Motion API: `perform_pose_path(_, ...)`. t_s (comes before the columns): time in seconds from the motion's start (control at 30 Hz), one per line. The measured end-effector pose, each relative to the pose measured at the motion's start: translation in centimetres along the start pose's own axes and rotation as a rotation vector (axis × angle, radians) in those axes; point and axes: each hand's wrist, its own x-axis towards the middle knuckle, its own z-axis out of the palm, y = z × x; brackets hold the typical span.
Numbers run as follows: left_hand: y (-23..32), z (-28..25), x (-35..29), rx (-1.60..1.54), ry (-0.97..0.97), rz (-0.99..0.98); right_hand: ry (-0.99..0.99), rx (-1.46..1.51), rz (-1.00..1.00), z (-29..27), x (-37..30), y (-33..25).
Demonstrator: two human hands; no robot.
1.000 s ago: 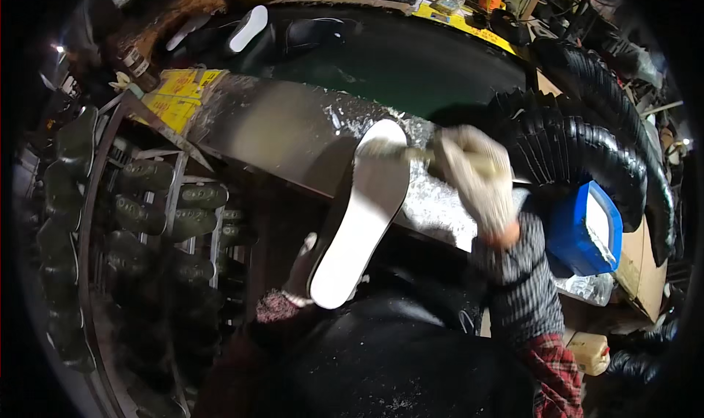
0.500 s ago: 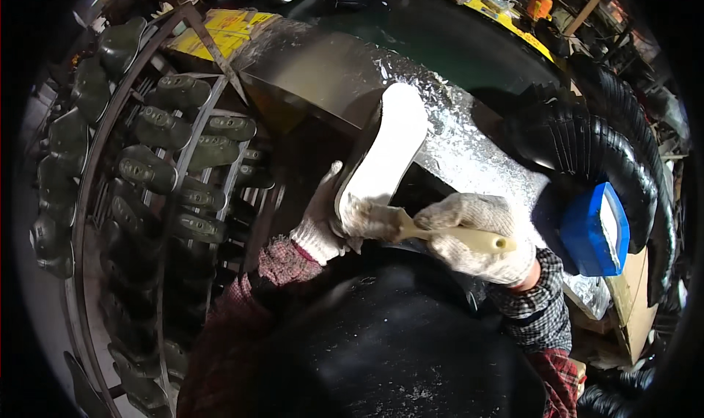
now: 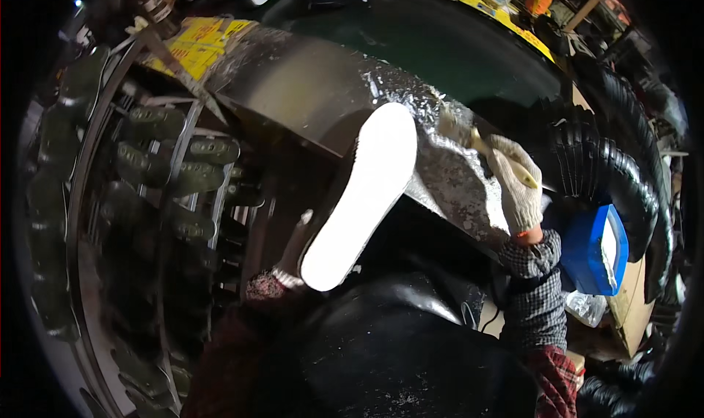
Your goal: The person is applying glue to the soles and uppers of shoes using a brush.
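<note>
A dark shoe (image 3: 346, 191) is held with its bright white sole (image 3: 370, 191) turned up, toe end pointing away. My left hand (image 3: 297, 238), in a pale glove, grips it from the left near the heel; most of its fingers are hidden behind the sole. Off to the right, my gloved right hand (image 3: 517, 183) is closed round the pale handle of a brush (image 3: 458, 128). The bristles are down at the white-smeared metal bench top (image 3: 462, 176), beyond the sole and apart from it.
Racks (image 3: 187, 147) with several dark green shoe-shaped pieces stand at the left. A blue container (image 3: 587, 253) with white contents sits right of my right forearm. Behind it lie stacked black ribbed pieces (image 3: 616, 154). Yellow sheets (image 3: 202, 44) cover the bench's far left end.
The brush has left the heel end of the sole and moved far and right to the bench with my right hand. The shoe has shifted slightly left and nearer.
</note>
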Motion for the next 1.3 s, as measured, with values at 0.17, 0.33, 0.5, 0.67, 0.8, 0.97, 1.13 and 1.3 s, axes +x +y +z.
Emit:
perform_pose_path(0.17, 2.4, -0.8, -0.3, 0.052, -0.249, 0.049, -0.391, -0.538, -0.646, 4.6, -1.0, -2.4)
perform_pose_path(0.33, 4.4, 10.1, 1.6, 0.470, 0.131, 0.190, -0.263, -0.334, -0.710, 3.3, -3.7, -4.0)
perform_pose_path(0.5, 7.4, 15.2, 9.4, 0.510, 0.139, 0.758, -0.116, -0.409, -0.695, -2.5, -5.7, -4.6)
perform_pose_path(0.67, -0.4, 16.4, 19.5, 0.886, 0.116, 0.533, 0.072, -0.296, -0.595, -7.6, -11.2, -3.4)
perform_pose_path(0.8, -6.2, 15.8, 26.0, 0.995, 0.084, 0.192, 0.208, -0.501, -0.568, -10.8, -15.1, -5.9)
perform_pose_path(0.97, -9.2, 17.3, 25.0, 0.998, 0.331, 0.204, 0.498, -0.575, -0.564, -16.7, -18.5, -7.7)
perform_pose_path(1.13, -5.0, 19.3, 15.0, 0.969, 0.318, 0.548, 0.816, -0.773, -0.403, -23.9, -18.4, -10.0)
perform_pose_path(1.3, 4.5, 9.8, 4.1, 0.373, -0.236, 0.779, 0.826, -0.822, 0.072, -26.6, -17.3, -8.1)
